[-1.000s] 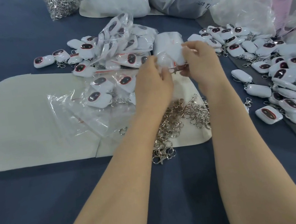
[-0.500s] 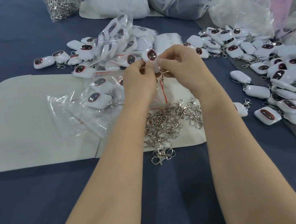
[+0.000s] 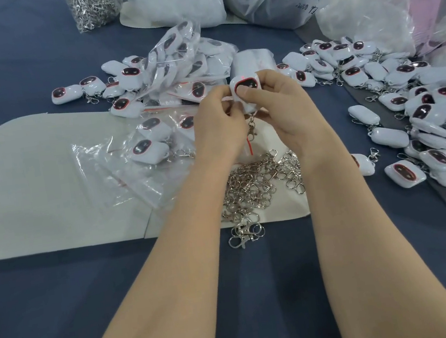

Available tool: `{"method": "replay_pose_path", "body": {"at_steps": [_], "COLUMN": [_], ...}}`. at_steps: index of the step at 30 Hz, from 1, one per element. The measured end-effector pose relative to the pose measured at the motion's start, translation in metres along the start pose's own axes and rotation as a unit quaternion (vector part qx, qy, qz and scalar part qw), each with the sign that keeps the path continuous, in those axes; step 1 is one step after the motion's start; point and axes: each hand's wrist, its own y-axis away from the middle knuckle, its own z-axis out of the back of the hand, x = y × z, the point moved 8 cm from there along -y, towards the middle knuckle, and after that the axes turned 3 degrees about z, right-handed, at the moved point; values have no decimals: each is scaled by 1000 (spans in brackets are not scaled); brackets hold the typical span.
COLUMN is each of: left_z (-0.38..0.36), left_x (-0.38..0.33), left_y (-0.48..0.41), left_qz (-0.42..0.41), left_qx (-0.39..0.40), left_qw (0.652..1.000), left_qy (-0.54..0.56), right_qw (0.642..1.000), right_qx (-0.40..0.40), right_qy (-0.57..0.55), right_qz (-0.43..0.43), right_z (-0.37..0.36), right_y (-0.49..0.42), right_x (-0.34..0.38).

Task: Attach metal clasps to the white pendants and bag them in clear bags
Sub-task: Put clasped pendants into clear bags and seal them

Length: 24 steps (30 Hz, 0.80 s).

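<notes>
I note left hand (image 3: 216,125) and right hand (image 3: 286,110) pinching one clasped white plastic pendant (image 3: 244,86); several clear-bagged pendants (image 3: 184,56) done, many unbagged pendants (image 3: 424,109) await bagging.

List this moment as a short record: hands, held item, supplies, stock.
left: left hand pinches the white pendant
right: right hand grips the same pendant, thumb on its dark face
clasp: metal clasp hangs from the pendant below the hands
bag: red strip under the clasp, likely a bag's seal; pendant inside or not, cannot tell
supplies: loose clasps piled on the cream mat
bagged: bagged pendants heaped behind the hands
unbagged: clasped pendants spread at right
</notes>
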Motion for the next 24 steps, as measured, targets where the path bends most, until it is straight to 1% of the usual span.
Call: {"method": "replay_pose_path", "body": {"at_steps": [4, 8, 13, 17, 21, 24], "left_z": [4, 10, 9, 10, 13, 14], "left_x": [0, 2, 0, 1, 4, 7], "left_y": [-1, -1, 0, 0, -2, -3], "left_qz": [-5, 8, -1, -2, 11, 22], "left_qx": [-15, -30, -28, -30, -45, -52], "left_qw": [1000, 1000, 1000, 1000, 999, 998], "left_qy": [-10, 2, 3, 4, 13, 28], "right_qw": [1000, 999, 998, 997, 996, 998], "right_qx": [-14, 17, 17, 19, 63, 57], "right_qy": [-2, -39, -53, -73, -68, -28], "right_qz": [2, -16, -7, -17, -14, -3], "right_z": [-2, -10, -7, -8, -14, -14], "right_y": [-1, 0, -1, -1, -1, -1], "right_x": [-4, -6, -6, -9, -10, -10]}}
